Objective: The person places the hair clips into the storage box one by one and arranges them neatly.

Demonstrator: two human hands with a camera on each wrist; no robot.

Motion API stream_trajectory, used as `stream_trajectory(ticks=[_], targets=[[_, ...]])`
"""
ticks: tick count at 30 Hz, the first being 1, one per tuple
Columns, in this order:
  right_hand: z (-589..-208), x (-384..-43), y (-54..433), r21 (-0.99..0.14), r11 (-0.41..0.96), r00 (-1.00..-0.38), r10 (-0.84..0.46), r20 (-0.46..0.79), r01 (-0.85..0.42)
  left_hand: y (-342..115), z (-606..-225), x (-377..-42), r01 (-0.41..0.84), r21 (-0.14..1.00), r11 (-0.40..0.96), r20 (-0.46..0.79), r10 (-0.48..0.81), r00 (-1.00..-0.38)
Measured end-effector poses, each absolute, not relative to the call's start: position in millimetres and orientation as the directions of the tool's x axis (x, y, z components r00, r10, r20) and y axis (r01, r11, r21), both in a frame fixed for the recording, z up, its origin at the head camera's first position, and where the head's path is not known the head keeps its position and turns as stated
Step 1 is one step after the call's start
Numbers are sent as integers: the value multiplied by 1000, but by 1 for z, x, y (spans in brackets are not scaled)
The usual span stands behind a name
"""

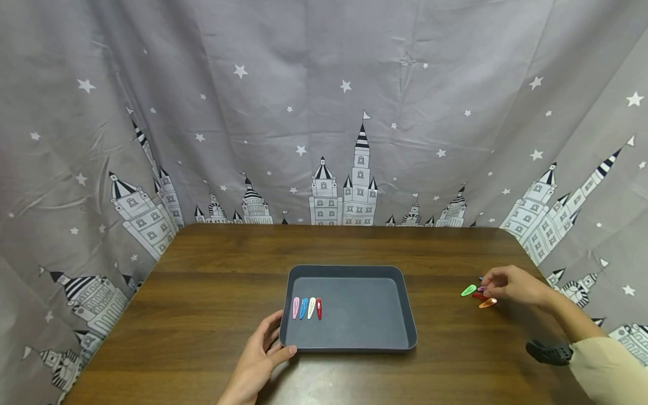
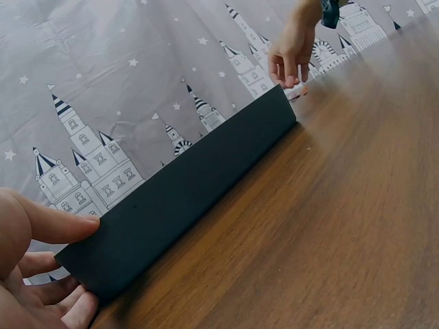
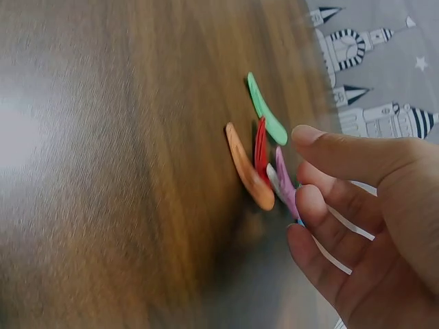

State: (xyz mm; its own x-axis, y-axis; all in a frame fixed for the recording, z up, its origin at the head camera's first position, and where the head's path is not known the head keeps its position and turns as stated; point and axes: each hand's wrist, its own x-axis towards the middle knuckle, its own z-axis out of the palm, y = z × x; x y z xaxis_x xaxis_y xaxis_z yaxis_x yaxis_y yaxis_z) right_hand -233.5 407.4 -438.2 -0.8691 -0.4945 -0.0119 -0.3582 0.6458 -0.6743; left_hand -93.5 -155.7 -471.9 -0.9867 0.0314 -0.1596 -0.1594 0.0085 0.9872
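Beside clips [image 3: 247, 169], the right hand [image 1: 517, 287] is unclosed (contact unclear); the left hand [image 1: 260, 355] grips a tray [image 1: 364, 315].

the left grip [image 1: 256, 358] sets its thumb [image 2: 63, 225] opposite bent fingers [image 2: 77, 308] while the right grip [image 1: 517, 287] hangs loosely curved

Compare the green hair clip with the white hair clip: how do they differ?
Place: the green hair clip lies on the table, near the right hand; the white hair clip lies in the tray.
Pose: in the head view, the green clip slants more than the white one.
Neighbours: the green clip lies by a loose cluster; the white clip sits in a neat row.
Shared: both have a tapered shape.
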Motion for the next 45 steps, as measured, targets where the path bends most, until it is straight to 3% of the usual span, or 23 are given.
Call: stream_trajectory(ticks=[21, 37, 45], targets=[[-459, -219, 420, -649, 723, -932, -358, -58, -237, -157, -474, -93, -143, 990, 11, -143, 24, -989], [-465, -218, 427, -664, 674, -900, -437, -6, -323, -156, -477, -94, -143, 990, -4, -142, 34, -989], [-466, -219, 422, -648, 694, -918, -397, 18, -313, -157, -476, -94, -152, 988, 3, -152, 31, -988]])
